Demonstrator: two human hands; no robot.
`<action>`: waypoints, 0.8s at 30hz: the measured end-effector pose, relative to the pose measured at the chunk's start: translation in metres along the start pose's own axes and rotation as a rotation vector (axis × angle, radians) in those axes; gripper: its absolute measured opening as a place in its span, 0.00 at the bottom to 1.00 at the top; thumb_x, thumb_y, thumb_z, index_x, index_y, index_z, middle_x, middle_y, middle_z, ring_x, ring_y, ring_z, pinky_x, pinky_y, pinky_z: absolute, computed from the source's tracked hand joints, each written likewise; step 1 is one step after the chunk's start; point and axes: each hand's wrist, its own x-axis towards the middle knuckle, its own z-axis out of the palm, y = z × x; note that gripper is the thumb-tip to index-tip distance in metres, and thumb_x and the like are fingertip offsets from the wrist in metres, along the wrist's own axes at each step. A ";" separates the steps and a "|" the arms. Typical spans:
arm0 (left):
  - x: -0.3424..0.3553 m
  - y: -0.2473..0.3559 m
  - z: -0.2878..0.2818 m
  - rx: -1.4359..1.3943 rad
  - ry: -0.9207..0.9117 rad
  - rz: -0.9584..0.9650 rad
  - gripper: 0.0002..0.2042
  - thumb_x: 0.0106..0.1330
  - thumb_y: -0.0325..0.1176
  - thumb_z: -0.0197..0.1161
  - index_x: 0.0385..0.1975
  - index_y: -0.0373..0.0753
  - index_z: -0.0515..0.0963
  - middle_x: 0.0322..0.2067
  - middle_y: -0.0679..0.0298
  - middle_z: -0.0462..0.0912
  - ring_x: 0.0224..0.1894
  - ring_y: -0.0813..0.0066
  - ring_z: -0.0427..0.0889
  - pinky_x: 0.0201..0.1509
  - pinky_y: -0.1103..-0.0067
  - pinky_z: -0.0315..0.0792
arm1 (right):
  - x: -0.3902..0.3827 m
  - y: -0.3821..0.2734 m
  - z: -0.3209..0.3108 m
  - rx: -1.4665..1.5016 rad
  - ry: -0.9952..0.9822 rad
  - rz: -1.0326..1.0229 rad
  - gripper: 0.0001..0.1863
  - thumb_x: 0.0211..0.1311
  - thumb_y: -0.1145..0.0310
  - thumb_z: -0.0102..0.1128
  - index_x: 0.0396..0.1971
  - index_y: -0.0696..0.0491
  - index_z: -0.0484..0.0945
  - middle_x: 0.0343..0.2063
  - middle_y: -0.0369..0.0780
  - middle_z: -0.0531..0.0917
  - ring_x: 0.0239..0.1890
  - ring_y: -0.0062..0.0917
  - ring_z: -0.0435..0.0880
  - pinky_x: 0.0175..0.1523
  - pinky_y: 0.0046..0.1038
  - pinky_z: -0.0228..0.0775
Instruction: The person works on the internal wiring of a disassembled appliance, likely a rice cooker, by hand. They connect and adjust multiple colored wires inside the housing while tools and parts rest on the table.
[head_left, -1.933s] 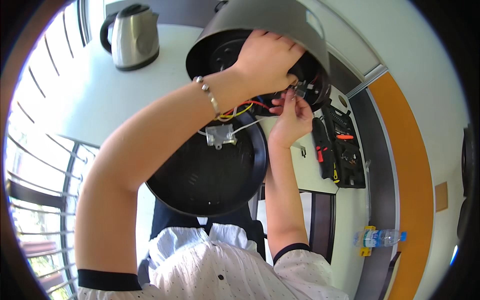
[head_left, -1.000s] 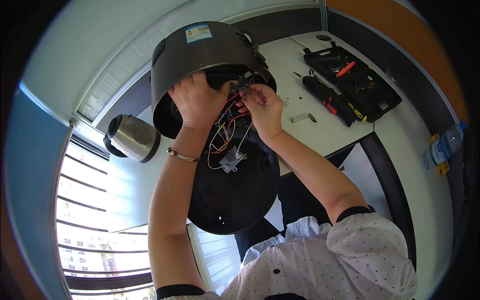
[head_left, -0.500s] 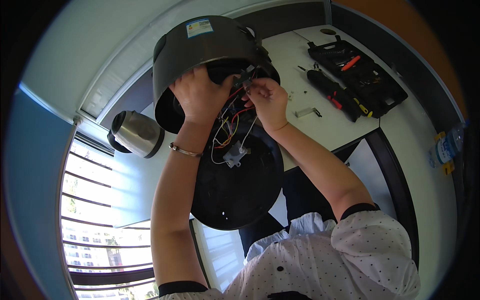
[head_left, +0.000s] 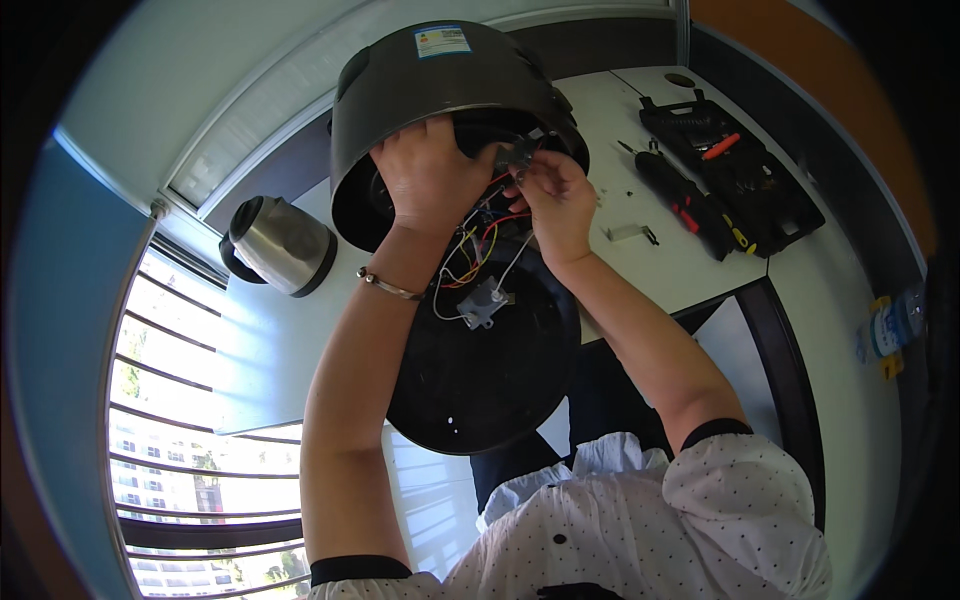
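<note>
A dark grey cooker body (head_left: 430, 85) lies tipped on its side, its open underside toward me. My left hand (head_left: 435, 180) is closed at its lower rim, fingers bent into the opening and partly hidden, thumb reaching toward a small black part (head_left: 515, 157). My right hand (head_left: 555, 205) pinches this part at the opening's right side; the fingertips are partly covered. Red, yellow and white wires (head_left: 478, 245) run from inside the body down to a round black base cover (head_left: 490, 370). On the cover sits a small grey box (head_left: 483, 304) with white leads.
A steel kettle (head_left: 280, 245) stands at the left. On the right of the table lie an opened black tool case (head_left: 735, 165), a black and red power screwdriver (head_left: 680, 200) and a small metal bracket (head_left: 630, 233). A plastic bottle (head_left: 888, 328) is at the far right.
The cooker body, base cover and both hands appear slightly farther right, as does most of the scene. Both hands keep the same hold.
</note>
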 end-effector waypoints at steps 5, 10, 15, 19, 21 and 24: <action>0.004 0.001 -0.004 0.042 0.107 0.078 0.29 0.35 0.46 0.72 0.39 0.37 0.75 0.34 0.53 0.78 0.40 0.54 0.76 0.47 0.62 0.64 | 0.002 0.007 -0.005 -0.094 -0.036 -0.085 0.08 0.57 0.79 0.57 0.37 0.63 0.73 0.25 0.39 0.81 0.23 0.16 0.79 0.24 0.15 0.71; 0.003 0.002 -0.005 0.040 0.092 0.061 0.30 0.33 0.46 0.73 0.38 0.37 0.75 0.33 0.54 0.78 0.40 0.55 0.76 0.46 0.63 0.64 | 0.001 0.008 -0.010 -0.062 -0.073 -0.122 0.09 0.56 0.79 0.57 0.38 0.64 0.73 0.25 0.39 0.81 0.23 0.17 0.79 0.25 0.16 0.72; 0.005 0.005 -0.006 0.041 0.084 0.047 0.29 0.33 0.48 0.73 0.37 0.37 0.76 0.33 0.55 0.78 0.39 0.56 0.77 0.46 0.64 0.64 | 0.002 0.006 -0.014 -0.055 -0.099 -0.093 0.09 0.56 0.82 0.56 0.38 0.64 0.72 0.31 0.42 0.81 0.28 0.23 0.81 0.28 0.20 0.76; 0.004 0.003 -0.005 0.048 0.071 0.047 0.29 0.34 0.49 0.73 0.36 0.37 0.77 0.33 0.55 0.79 0.39 0.57 0.77 0.46 0.64 0.64 | 0.001 0.010 -0.015 0.063 -0.115 -0.103 0.07 0.54 0.82 0.57 0.35 0.64 0.73 0.28 0.40 0.80 0.27 0.20 0.81 0.30 0.20 0.78; 0.004 0.002 -0.004 0.052 0.076 0.052 0.29 0.34 0.49 0.73 0.35 0.38 0.77 0.33 0.56 0.79 0.39 0.57 0.77 0.46 0.63 0.64 | 0.001 0.008 -0.014 0.088 -0.131 -0.086 0.07 0.54 0.83 0.57 0.34 0.64 0.73 0.29 0.40 0.79 0.28 0.20 0.81 0.31 0.20 0.78; 0.002 0.002 -0.005 0.056 0.062 0.059 0.29 0.35 0.49 0.73 0.37 0.38 0.76 0.33 0.56 0.79 0.40 0.57 0.77 0.47 0.63 0.63 | -0.003 0.004 -0.014 0.101 -0.109 -0.035 0.07 0.54 0.83 0.57 0.34 0.64 0.73 0.29 0.40 0.79 0.28 0.20 0.81 0.31 0.21 0.79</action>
